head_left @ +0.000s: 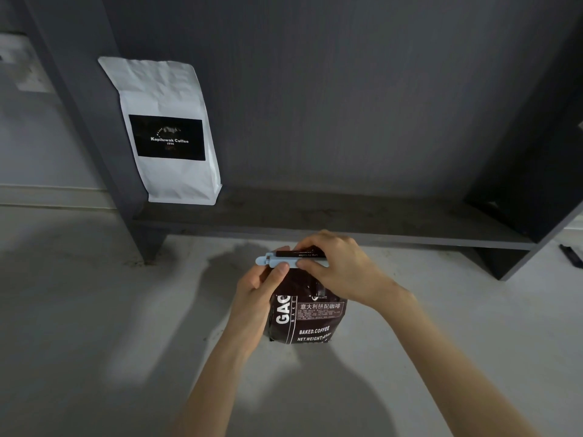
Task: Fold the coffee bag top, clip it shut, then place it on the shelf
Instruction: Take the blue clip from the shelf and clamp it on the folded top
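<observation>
A dark brown coffee bag (310, 320) with white print stands upright on the pale floor, its top folded over. A light blue clip (277, 262) lies across the folded top. My left hand (257, 291) holds the bag's upper left side, thumb pressed on the clip's left part. My right hand (340, 268) pinches the clip and the folded top from the right. The dark shelf board (347, 216) runs just beyond the bag.
A white coffee bag (170, 130) with a black label stands at the shelf's left end, leaning on the dark upright. The shelf's right upright (530, 184) closes that side. A small dark object (571, 255) lies on the floor at far right.
</observation>
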Demonstrator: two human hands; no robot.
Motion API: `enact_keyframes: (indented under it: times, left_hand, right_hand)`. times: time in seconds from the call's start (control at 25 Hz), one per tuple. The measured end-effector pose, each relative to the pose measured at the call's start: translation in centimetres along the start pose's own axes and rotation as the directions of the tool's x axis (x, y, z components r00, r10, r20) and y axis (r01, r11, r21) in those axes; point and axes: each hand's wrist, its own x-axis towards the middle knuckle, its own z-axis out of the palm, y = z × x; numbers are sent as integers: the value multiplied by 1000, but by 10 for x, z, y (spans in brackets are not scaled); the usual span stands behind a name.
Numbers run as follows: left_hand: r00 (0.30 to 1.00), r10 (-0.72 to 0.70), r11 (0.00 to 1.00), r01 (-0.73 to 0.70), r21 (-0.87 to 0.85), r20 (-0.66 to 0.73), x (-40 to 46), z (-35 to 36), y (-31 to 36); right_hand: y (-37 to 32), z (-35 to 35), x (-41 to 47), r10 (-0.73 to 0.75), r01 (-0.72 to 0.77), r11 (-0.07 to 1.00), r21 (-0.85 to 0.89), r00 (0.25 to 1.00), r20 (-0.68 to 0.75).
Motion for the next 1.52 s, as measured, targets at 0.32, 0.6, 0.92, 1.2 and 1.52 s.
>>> enact_keyframes:
  times: [0.32,0.6,0.92,1.2,1.52]
  left_hand:
    - [1000,16,1000,-16,-3,-26,0,1,-3]
    - [998,41,999,-42,-24,-54,-2,3,-3]
    - [987,72,997,-68,31,-141,1,8,-9]
    - [998,40,999,-38,37,-55,2,4,-6]
    - [999,17,975,-24,222,34,6,-12,-2]
  right_hand:
    - [-3,8,-2,24,-25,1000,-15,999,-42]
    - [-6,9,-4,33,-33,999,-5,998,-55]
    - [-5,11,-6,56,-56,998,7,995,-81]
    - [0,8,-2,21,-21,1000,6,998,-58]
    - [30,-18,-20,99,-82,991,102,979,-178]
